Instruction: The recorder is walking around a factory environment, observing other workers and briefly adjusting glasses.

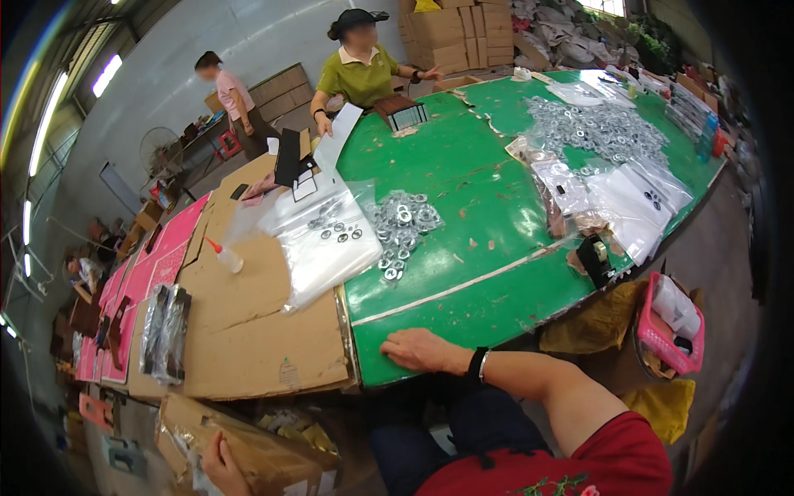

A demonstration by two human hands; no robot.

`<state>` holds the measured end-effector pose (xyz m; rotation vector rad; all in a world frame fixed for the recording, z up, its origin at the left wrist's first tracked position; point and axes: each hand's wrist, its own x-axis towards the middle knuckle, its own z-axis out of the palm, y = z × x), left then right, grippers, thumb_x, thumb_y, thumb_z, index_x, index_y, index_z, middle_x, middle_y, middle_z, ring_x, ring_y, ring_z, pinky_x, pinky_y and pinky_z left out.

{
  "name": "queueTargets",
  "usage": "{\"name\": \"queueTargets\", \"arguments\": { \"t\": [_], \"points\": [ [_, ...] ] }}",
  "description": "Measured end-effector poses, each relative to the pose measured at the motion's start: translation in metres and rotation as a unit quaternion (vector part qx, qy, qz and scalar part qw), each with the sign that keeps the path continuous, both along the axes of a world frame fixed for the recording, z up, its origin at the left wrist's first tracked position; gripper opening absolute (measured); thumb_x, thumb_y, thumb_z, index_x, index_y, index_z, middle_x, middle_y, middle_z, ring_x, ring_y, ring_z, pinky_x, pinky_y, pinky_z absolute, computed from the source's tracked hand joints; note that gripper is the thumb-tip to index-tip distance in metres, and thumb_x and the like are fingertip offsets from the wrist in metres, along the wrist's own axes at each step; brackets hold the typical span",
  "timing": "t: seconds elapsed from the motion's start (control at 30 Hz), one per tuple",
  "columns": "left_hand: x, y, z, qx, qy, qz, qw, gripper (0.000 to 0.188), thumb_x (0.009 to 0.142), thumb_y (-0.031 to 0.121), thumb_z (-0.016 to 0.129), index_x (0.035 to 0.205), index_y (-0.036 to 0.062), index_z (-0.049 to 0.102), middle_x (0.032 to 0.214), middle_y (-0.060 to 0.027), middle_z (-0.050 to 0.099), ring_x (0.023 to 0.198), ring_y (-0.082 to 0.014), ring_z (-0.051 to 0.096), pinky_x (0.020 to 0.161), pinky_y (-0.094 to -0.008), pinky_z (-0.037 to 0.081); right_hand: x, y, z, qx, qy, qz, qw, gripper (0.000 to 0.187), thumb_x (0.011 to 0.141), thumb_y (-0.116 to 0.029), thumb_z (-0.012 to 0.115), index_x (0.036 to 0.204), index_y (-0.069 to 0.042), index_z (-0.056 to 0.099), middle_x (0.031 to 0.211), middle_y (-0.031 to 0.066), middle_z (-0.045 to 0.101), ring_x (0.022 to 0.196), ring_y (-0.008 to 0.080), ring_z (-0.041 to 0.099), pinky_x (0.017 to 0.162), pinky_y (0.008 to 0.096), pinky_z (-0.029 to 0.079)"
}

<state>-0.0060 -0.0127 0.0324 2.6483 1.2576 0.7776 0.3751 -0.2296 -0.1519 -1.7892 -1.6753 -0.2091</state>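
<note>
At the lower left, my left hand (223, 469) is beside an open cardboard box (248, 434), its fingers extended and loosely apart, with nothing visible in them. Inside the box lie small yellowish and grey pieces, too unclear to name. My right hand (423, 350) rests on the near edge of the green table (447, 318), fingers loosely bent, holding nothing that I can see. Beyond it lies a pile of small metal rings (405, 227). Left of that pile, clear plastic bags (327, 264) lie flat with several dark-centred rings on top.
Across the table a person in a green shirt (356, 73) holds a pale flat sheet (337, 136). A bigger ring heap (595, 131) lies at far right. Left are a red-tipped squeeze bottle (227, 258) and wrapped dark parts (165, 335). A pink basket (668, 331) stands right.
</note>
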Motion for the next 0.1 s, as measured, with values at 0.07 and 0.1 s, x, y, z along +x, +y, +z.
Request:
{"name": "queueTargets", "arguments": {
  "t": [0.07, 0.1],
  "points": [
    [0.0047, -0.0032, 0.0018, -0.040, -0.034, 0.003, 0.999, 0.028, 0.103, 0.018, 0.059, 0.121, 0.0006, 0.073, 0.119, -0.0204, 0.073, 0.115, -0.0336, 0.066, 0.105, -0.0415, 0.046, 0.0005, -0.0006, -0.0019, 0.000, 0.004, -0.001, 1.000, 0.017, 0.089, -0.014, 0.066, 0.103, -0.008, 0.057, 0.090, 0.0107, 0.059, 0.084, 0.0310, 0.065, 0.073, 0.0433, 0.053],
    [0.0049, -0.0023, 0.0029, -0.039, -0.034, 0.002, 0.999, 0.028, 0.103, 0.018, 0.059, 0.121, 0.0006, 0.073, 0.119, -0.0204, 0.073, 0.115, -0.0336, 0.066, 0.105, -0.0415, 0.046, 0.0009, -0.0003, -0.0018, -0.001, 0.008, -0.002, 1.000, 0.016, 0.091, -0.014, 0.065, 0.103, -0.008, 0.058, 0.090, 0.0109, 0.059, 0.084, 0.0309, 0.065, 0.074, 0.0429, 0.054]
  ]
}}
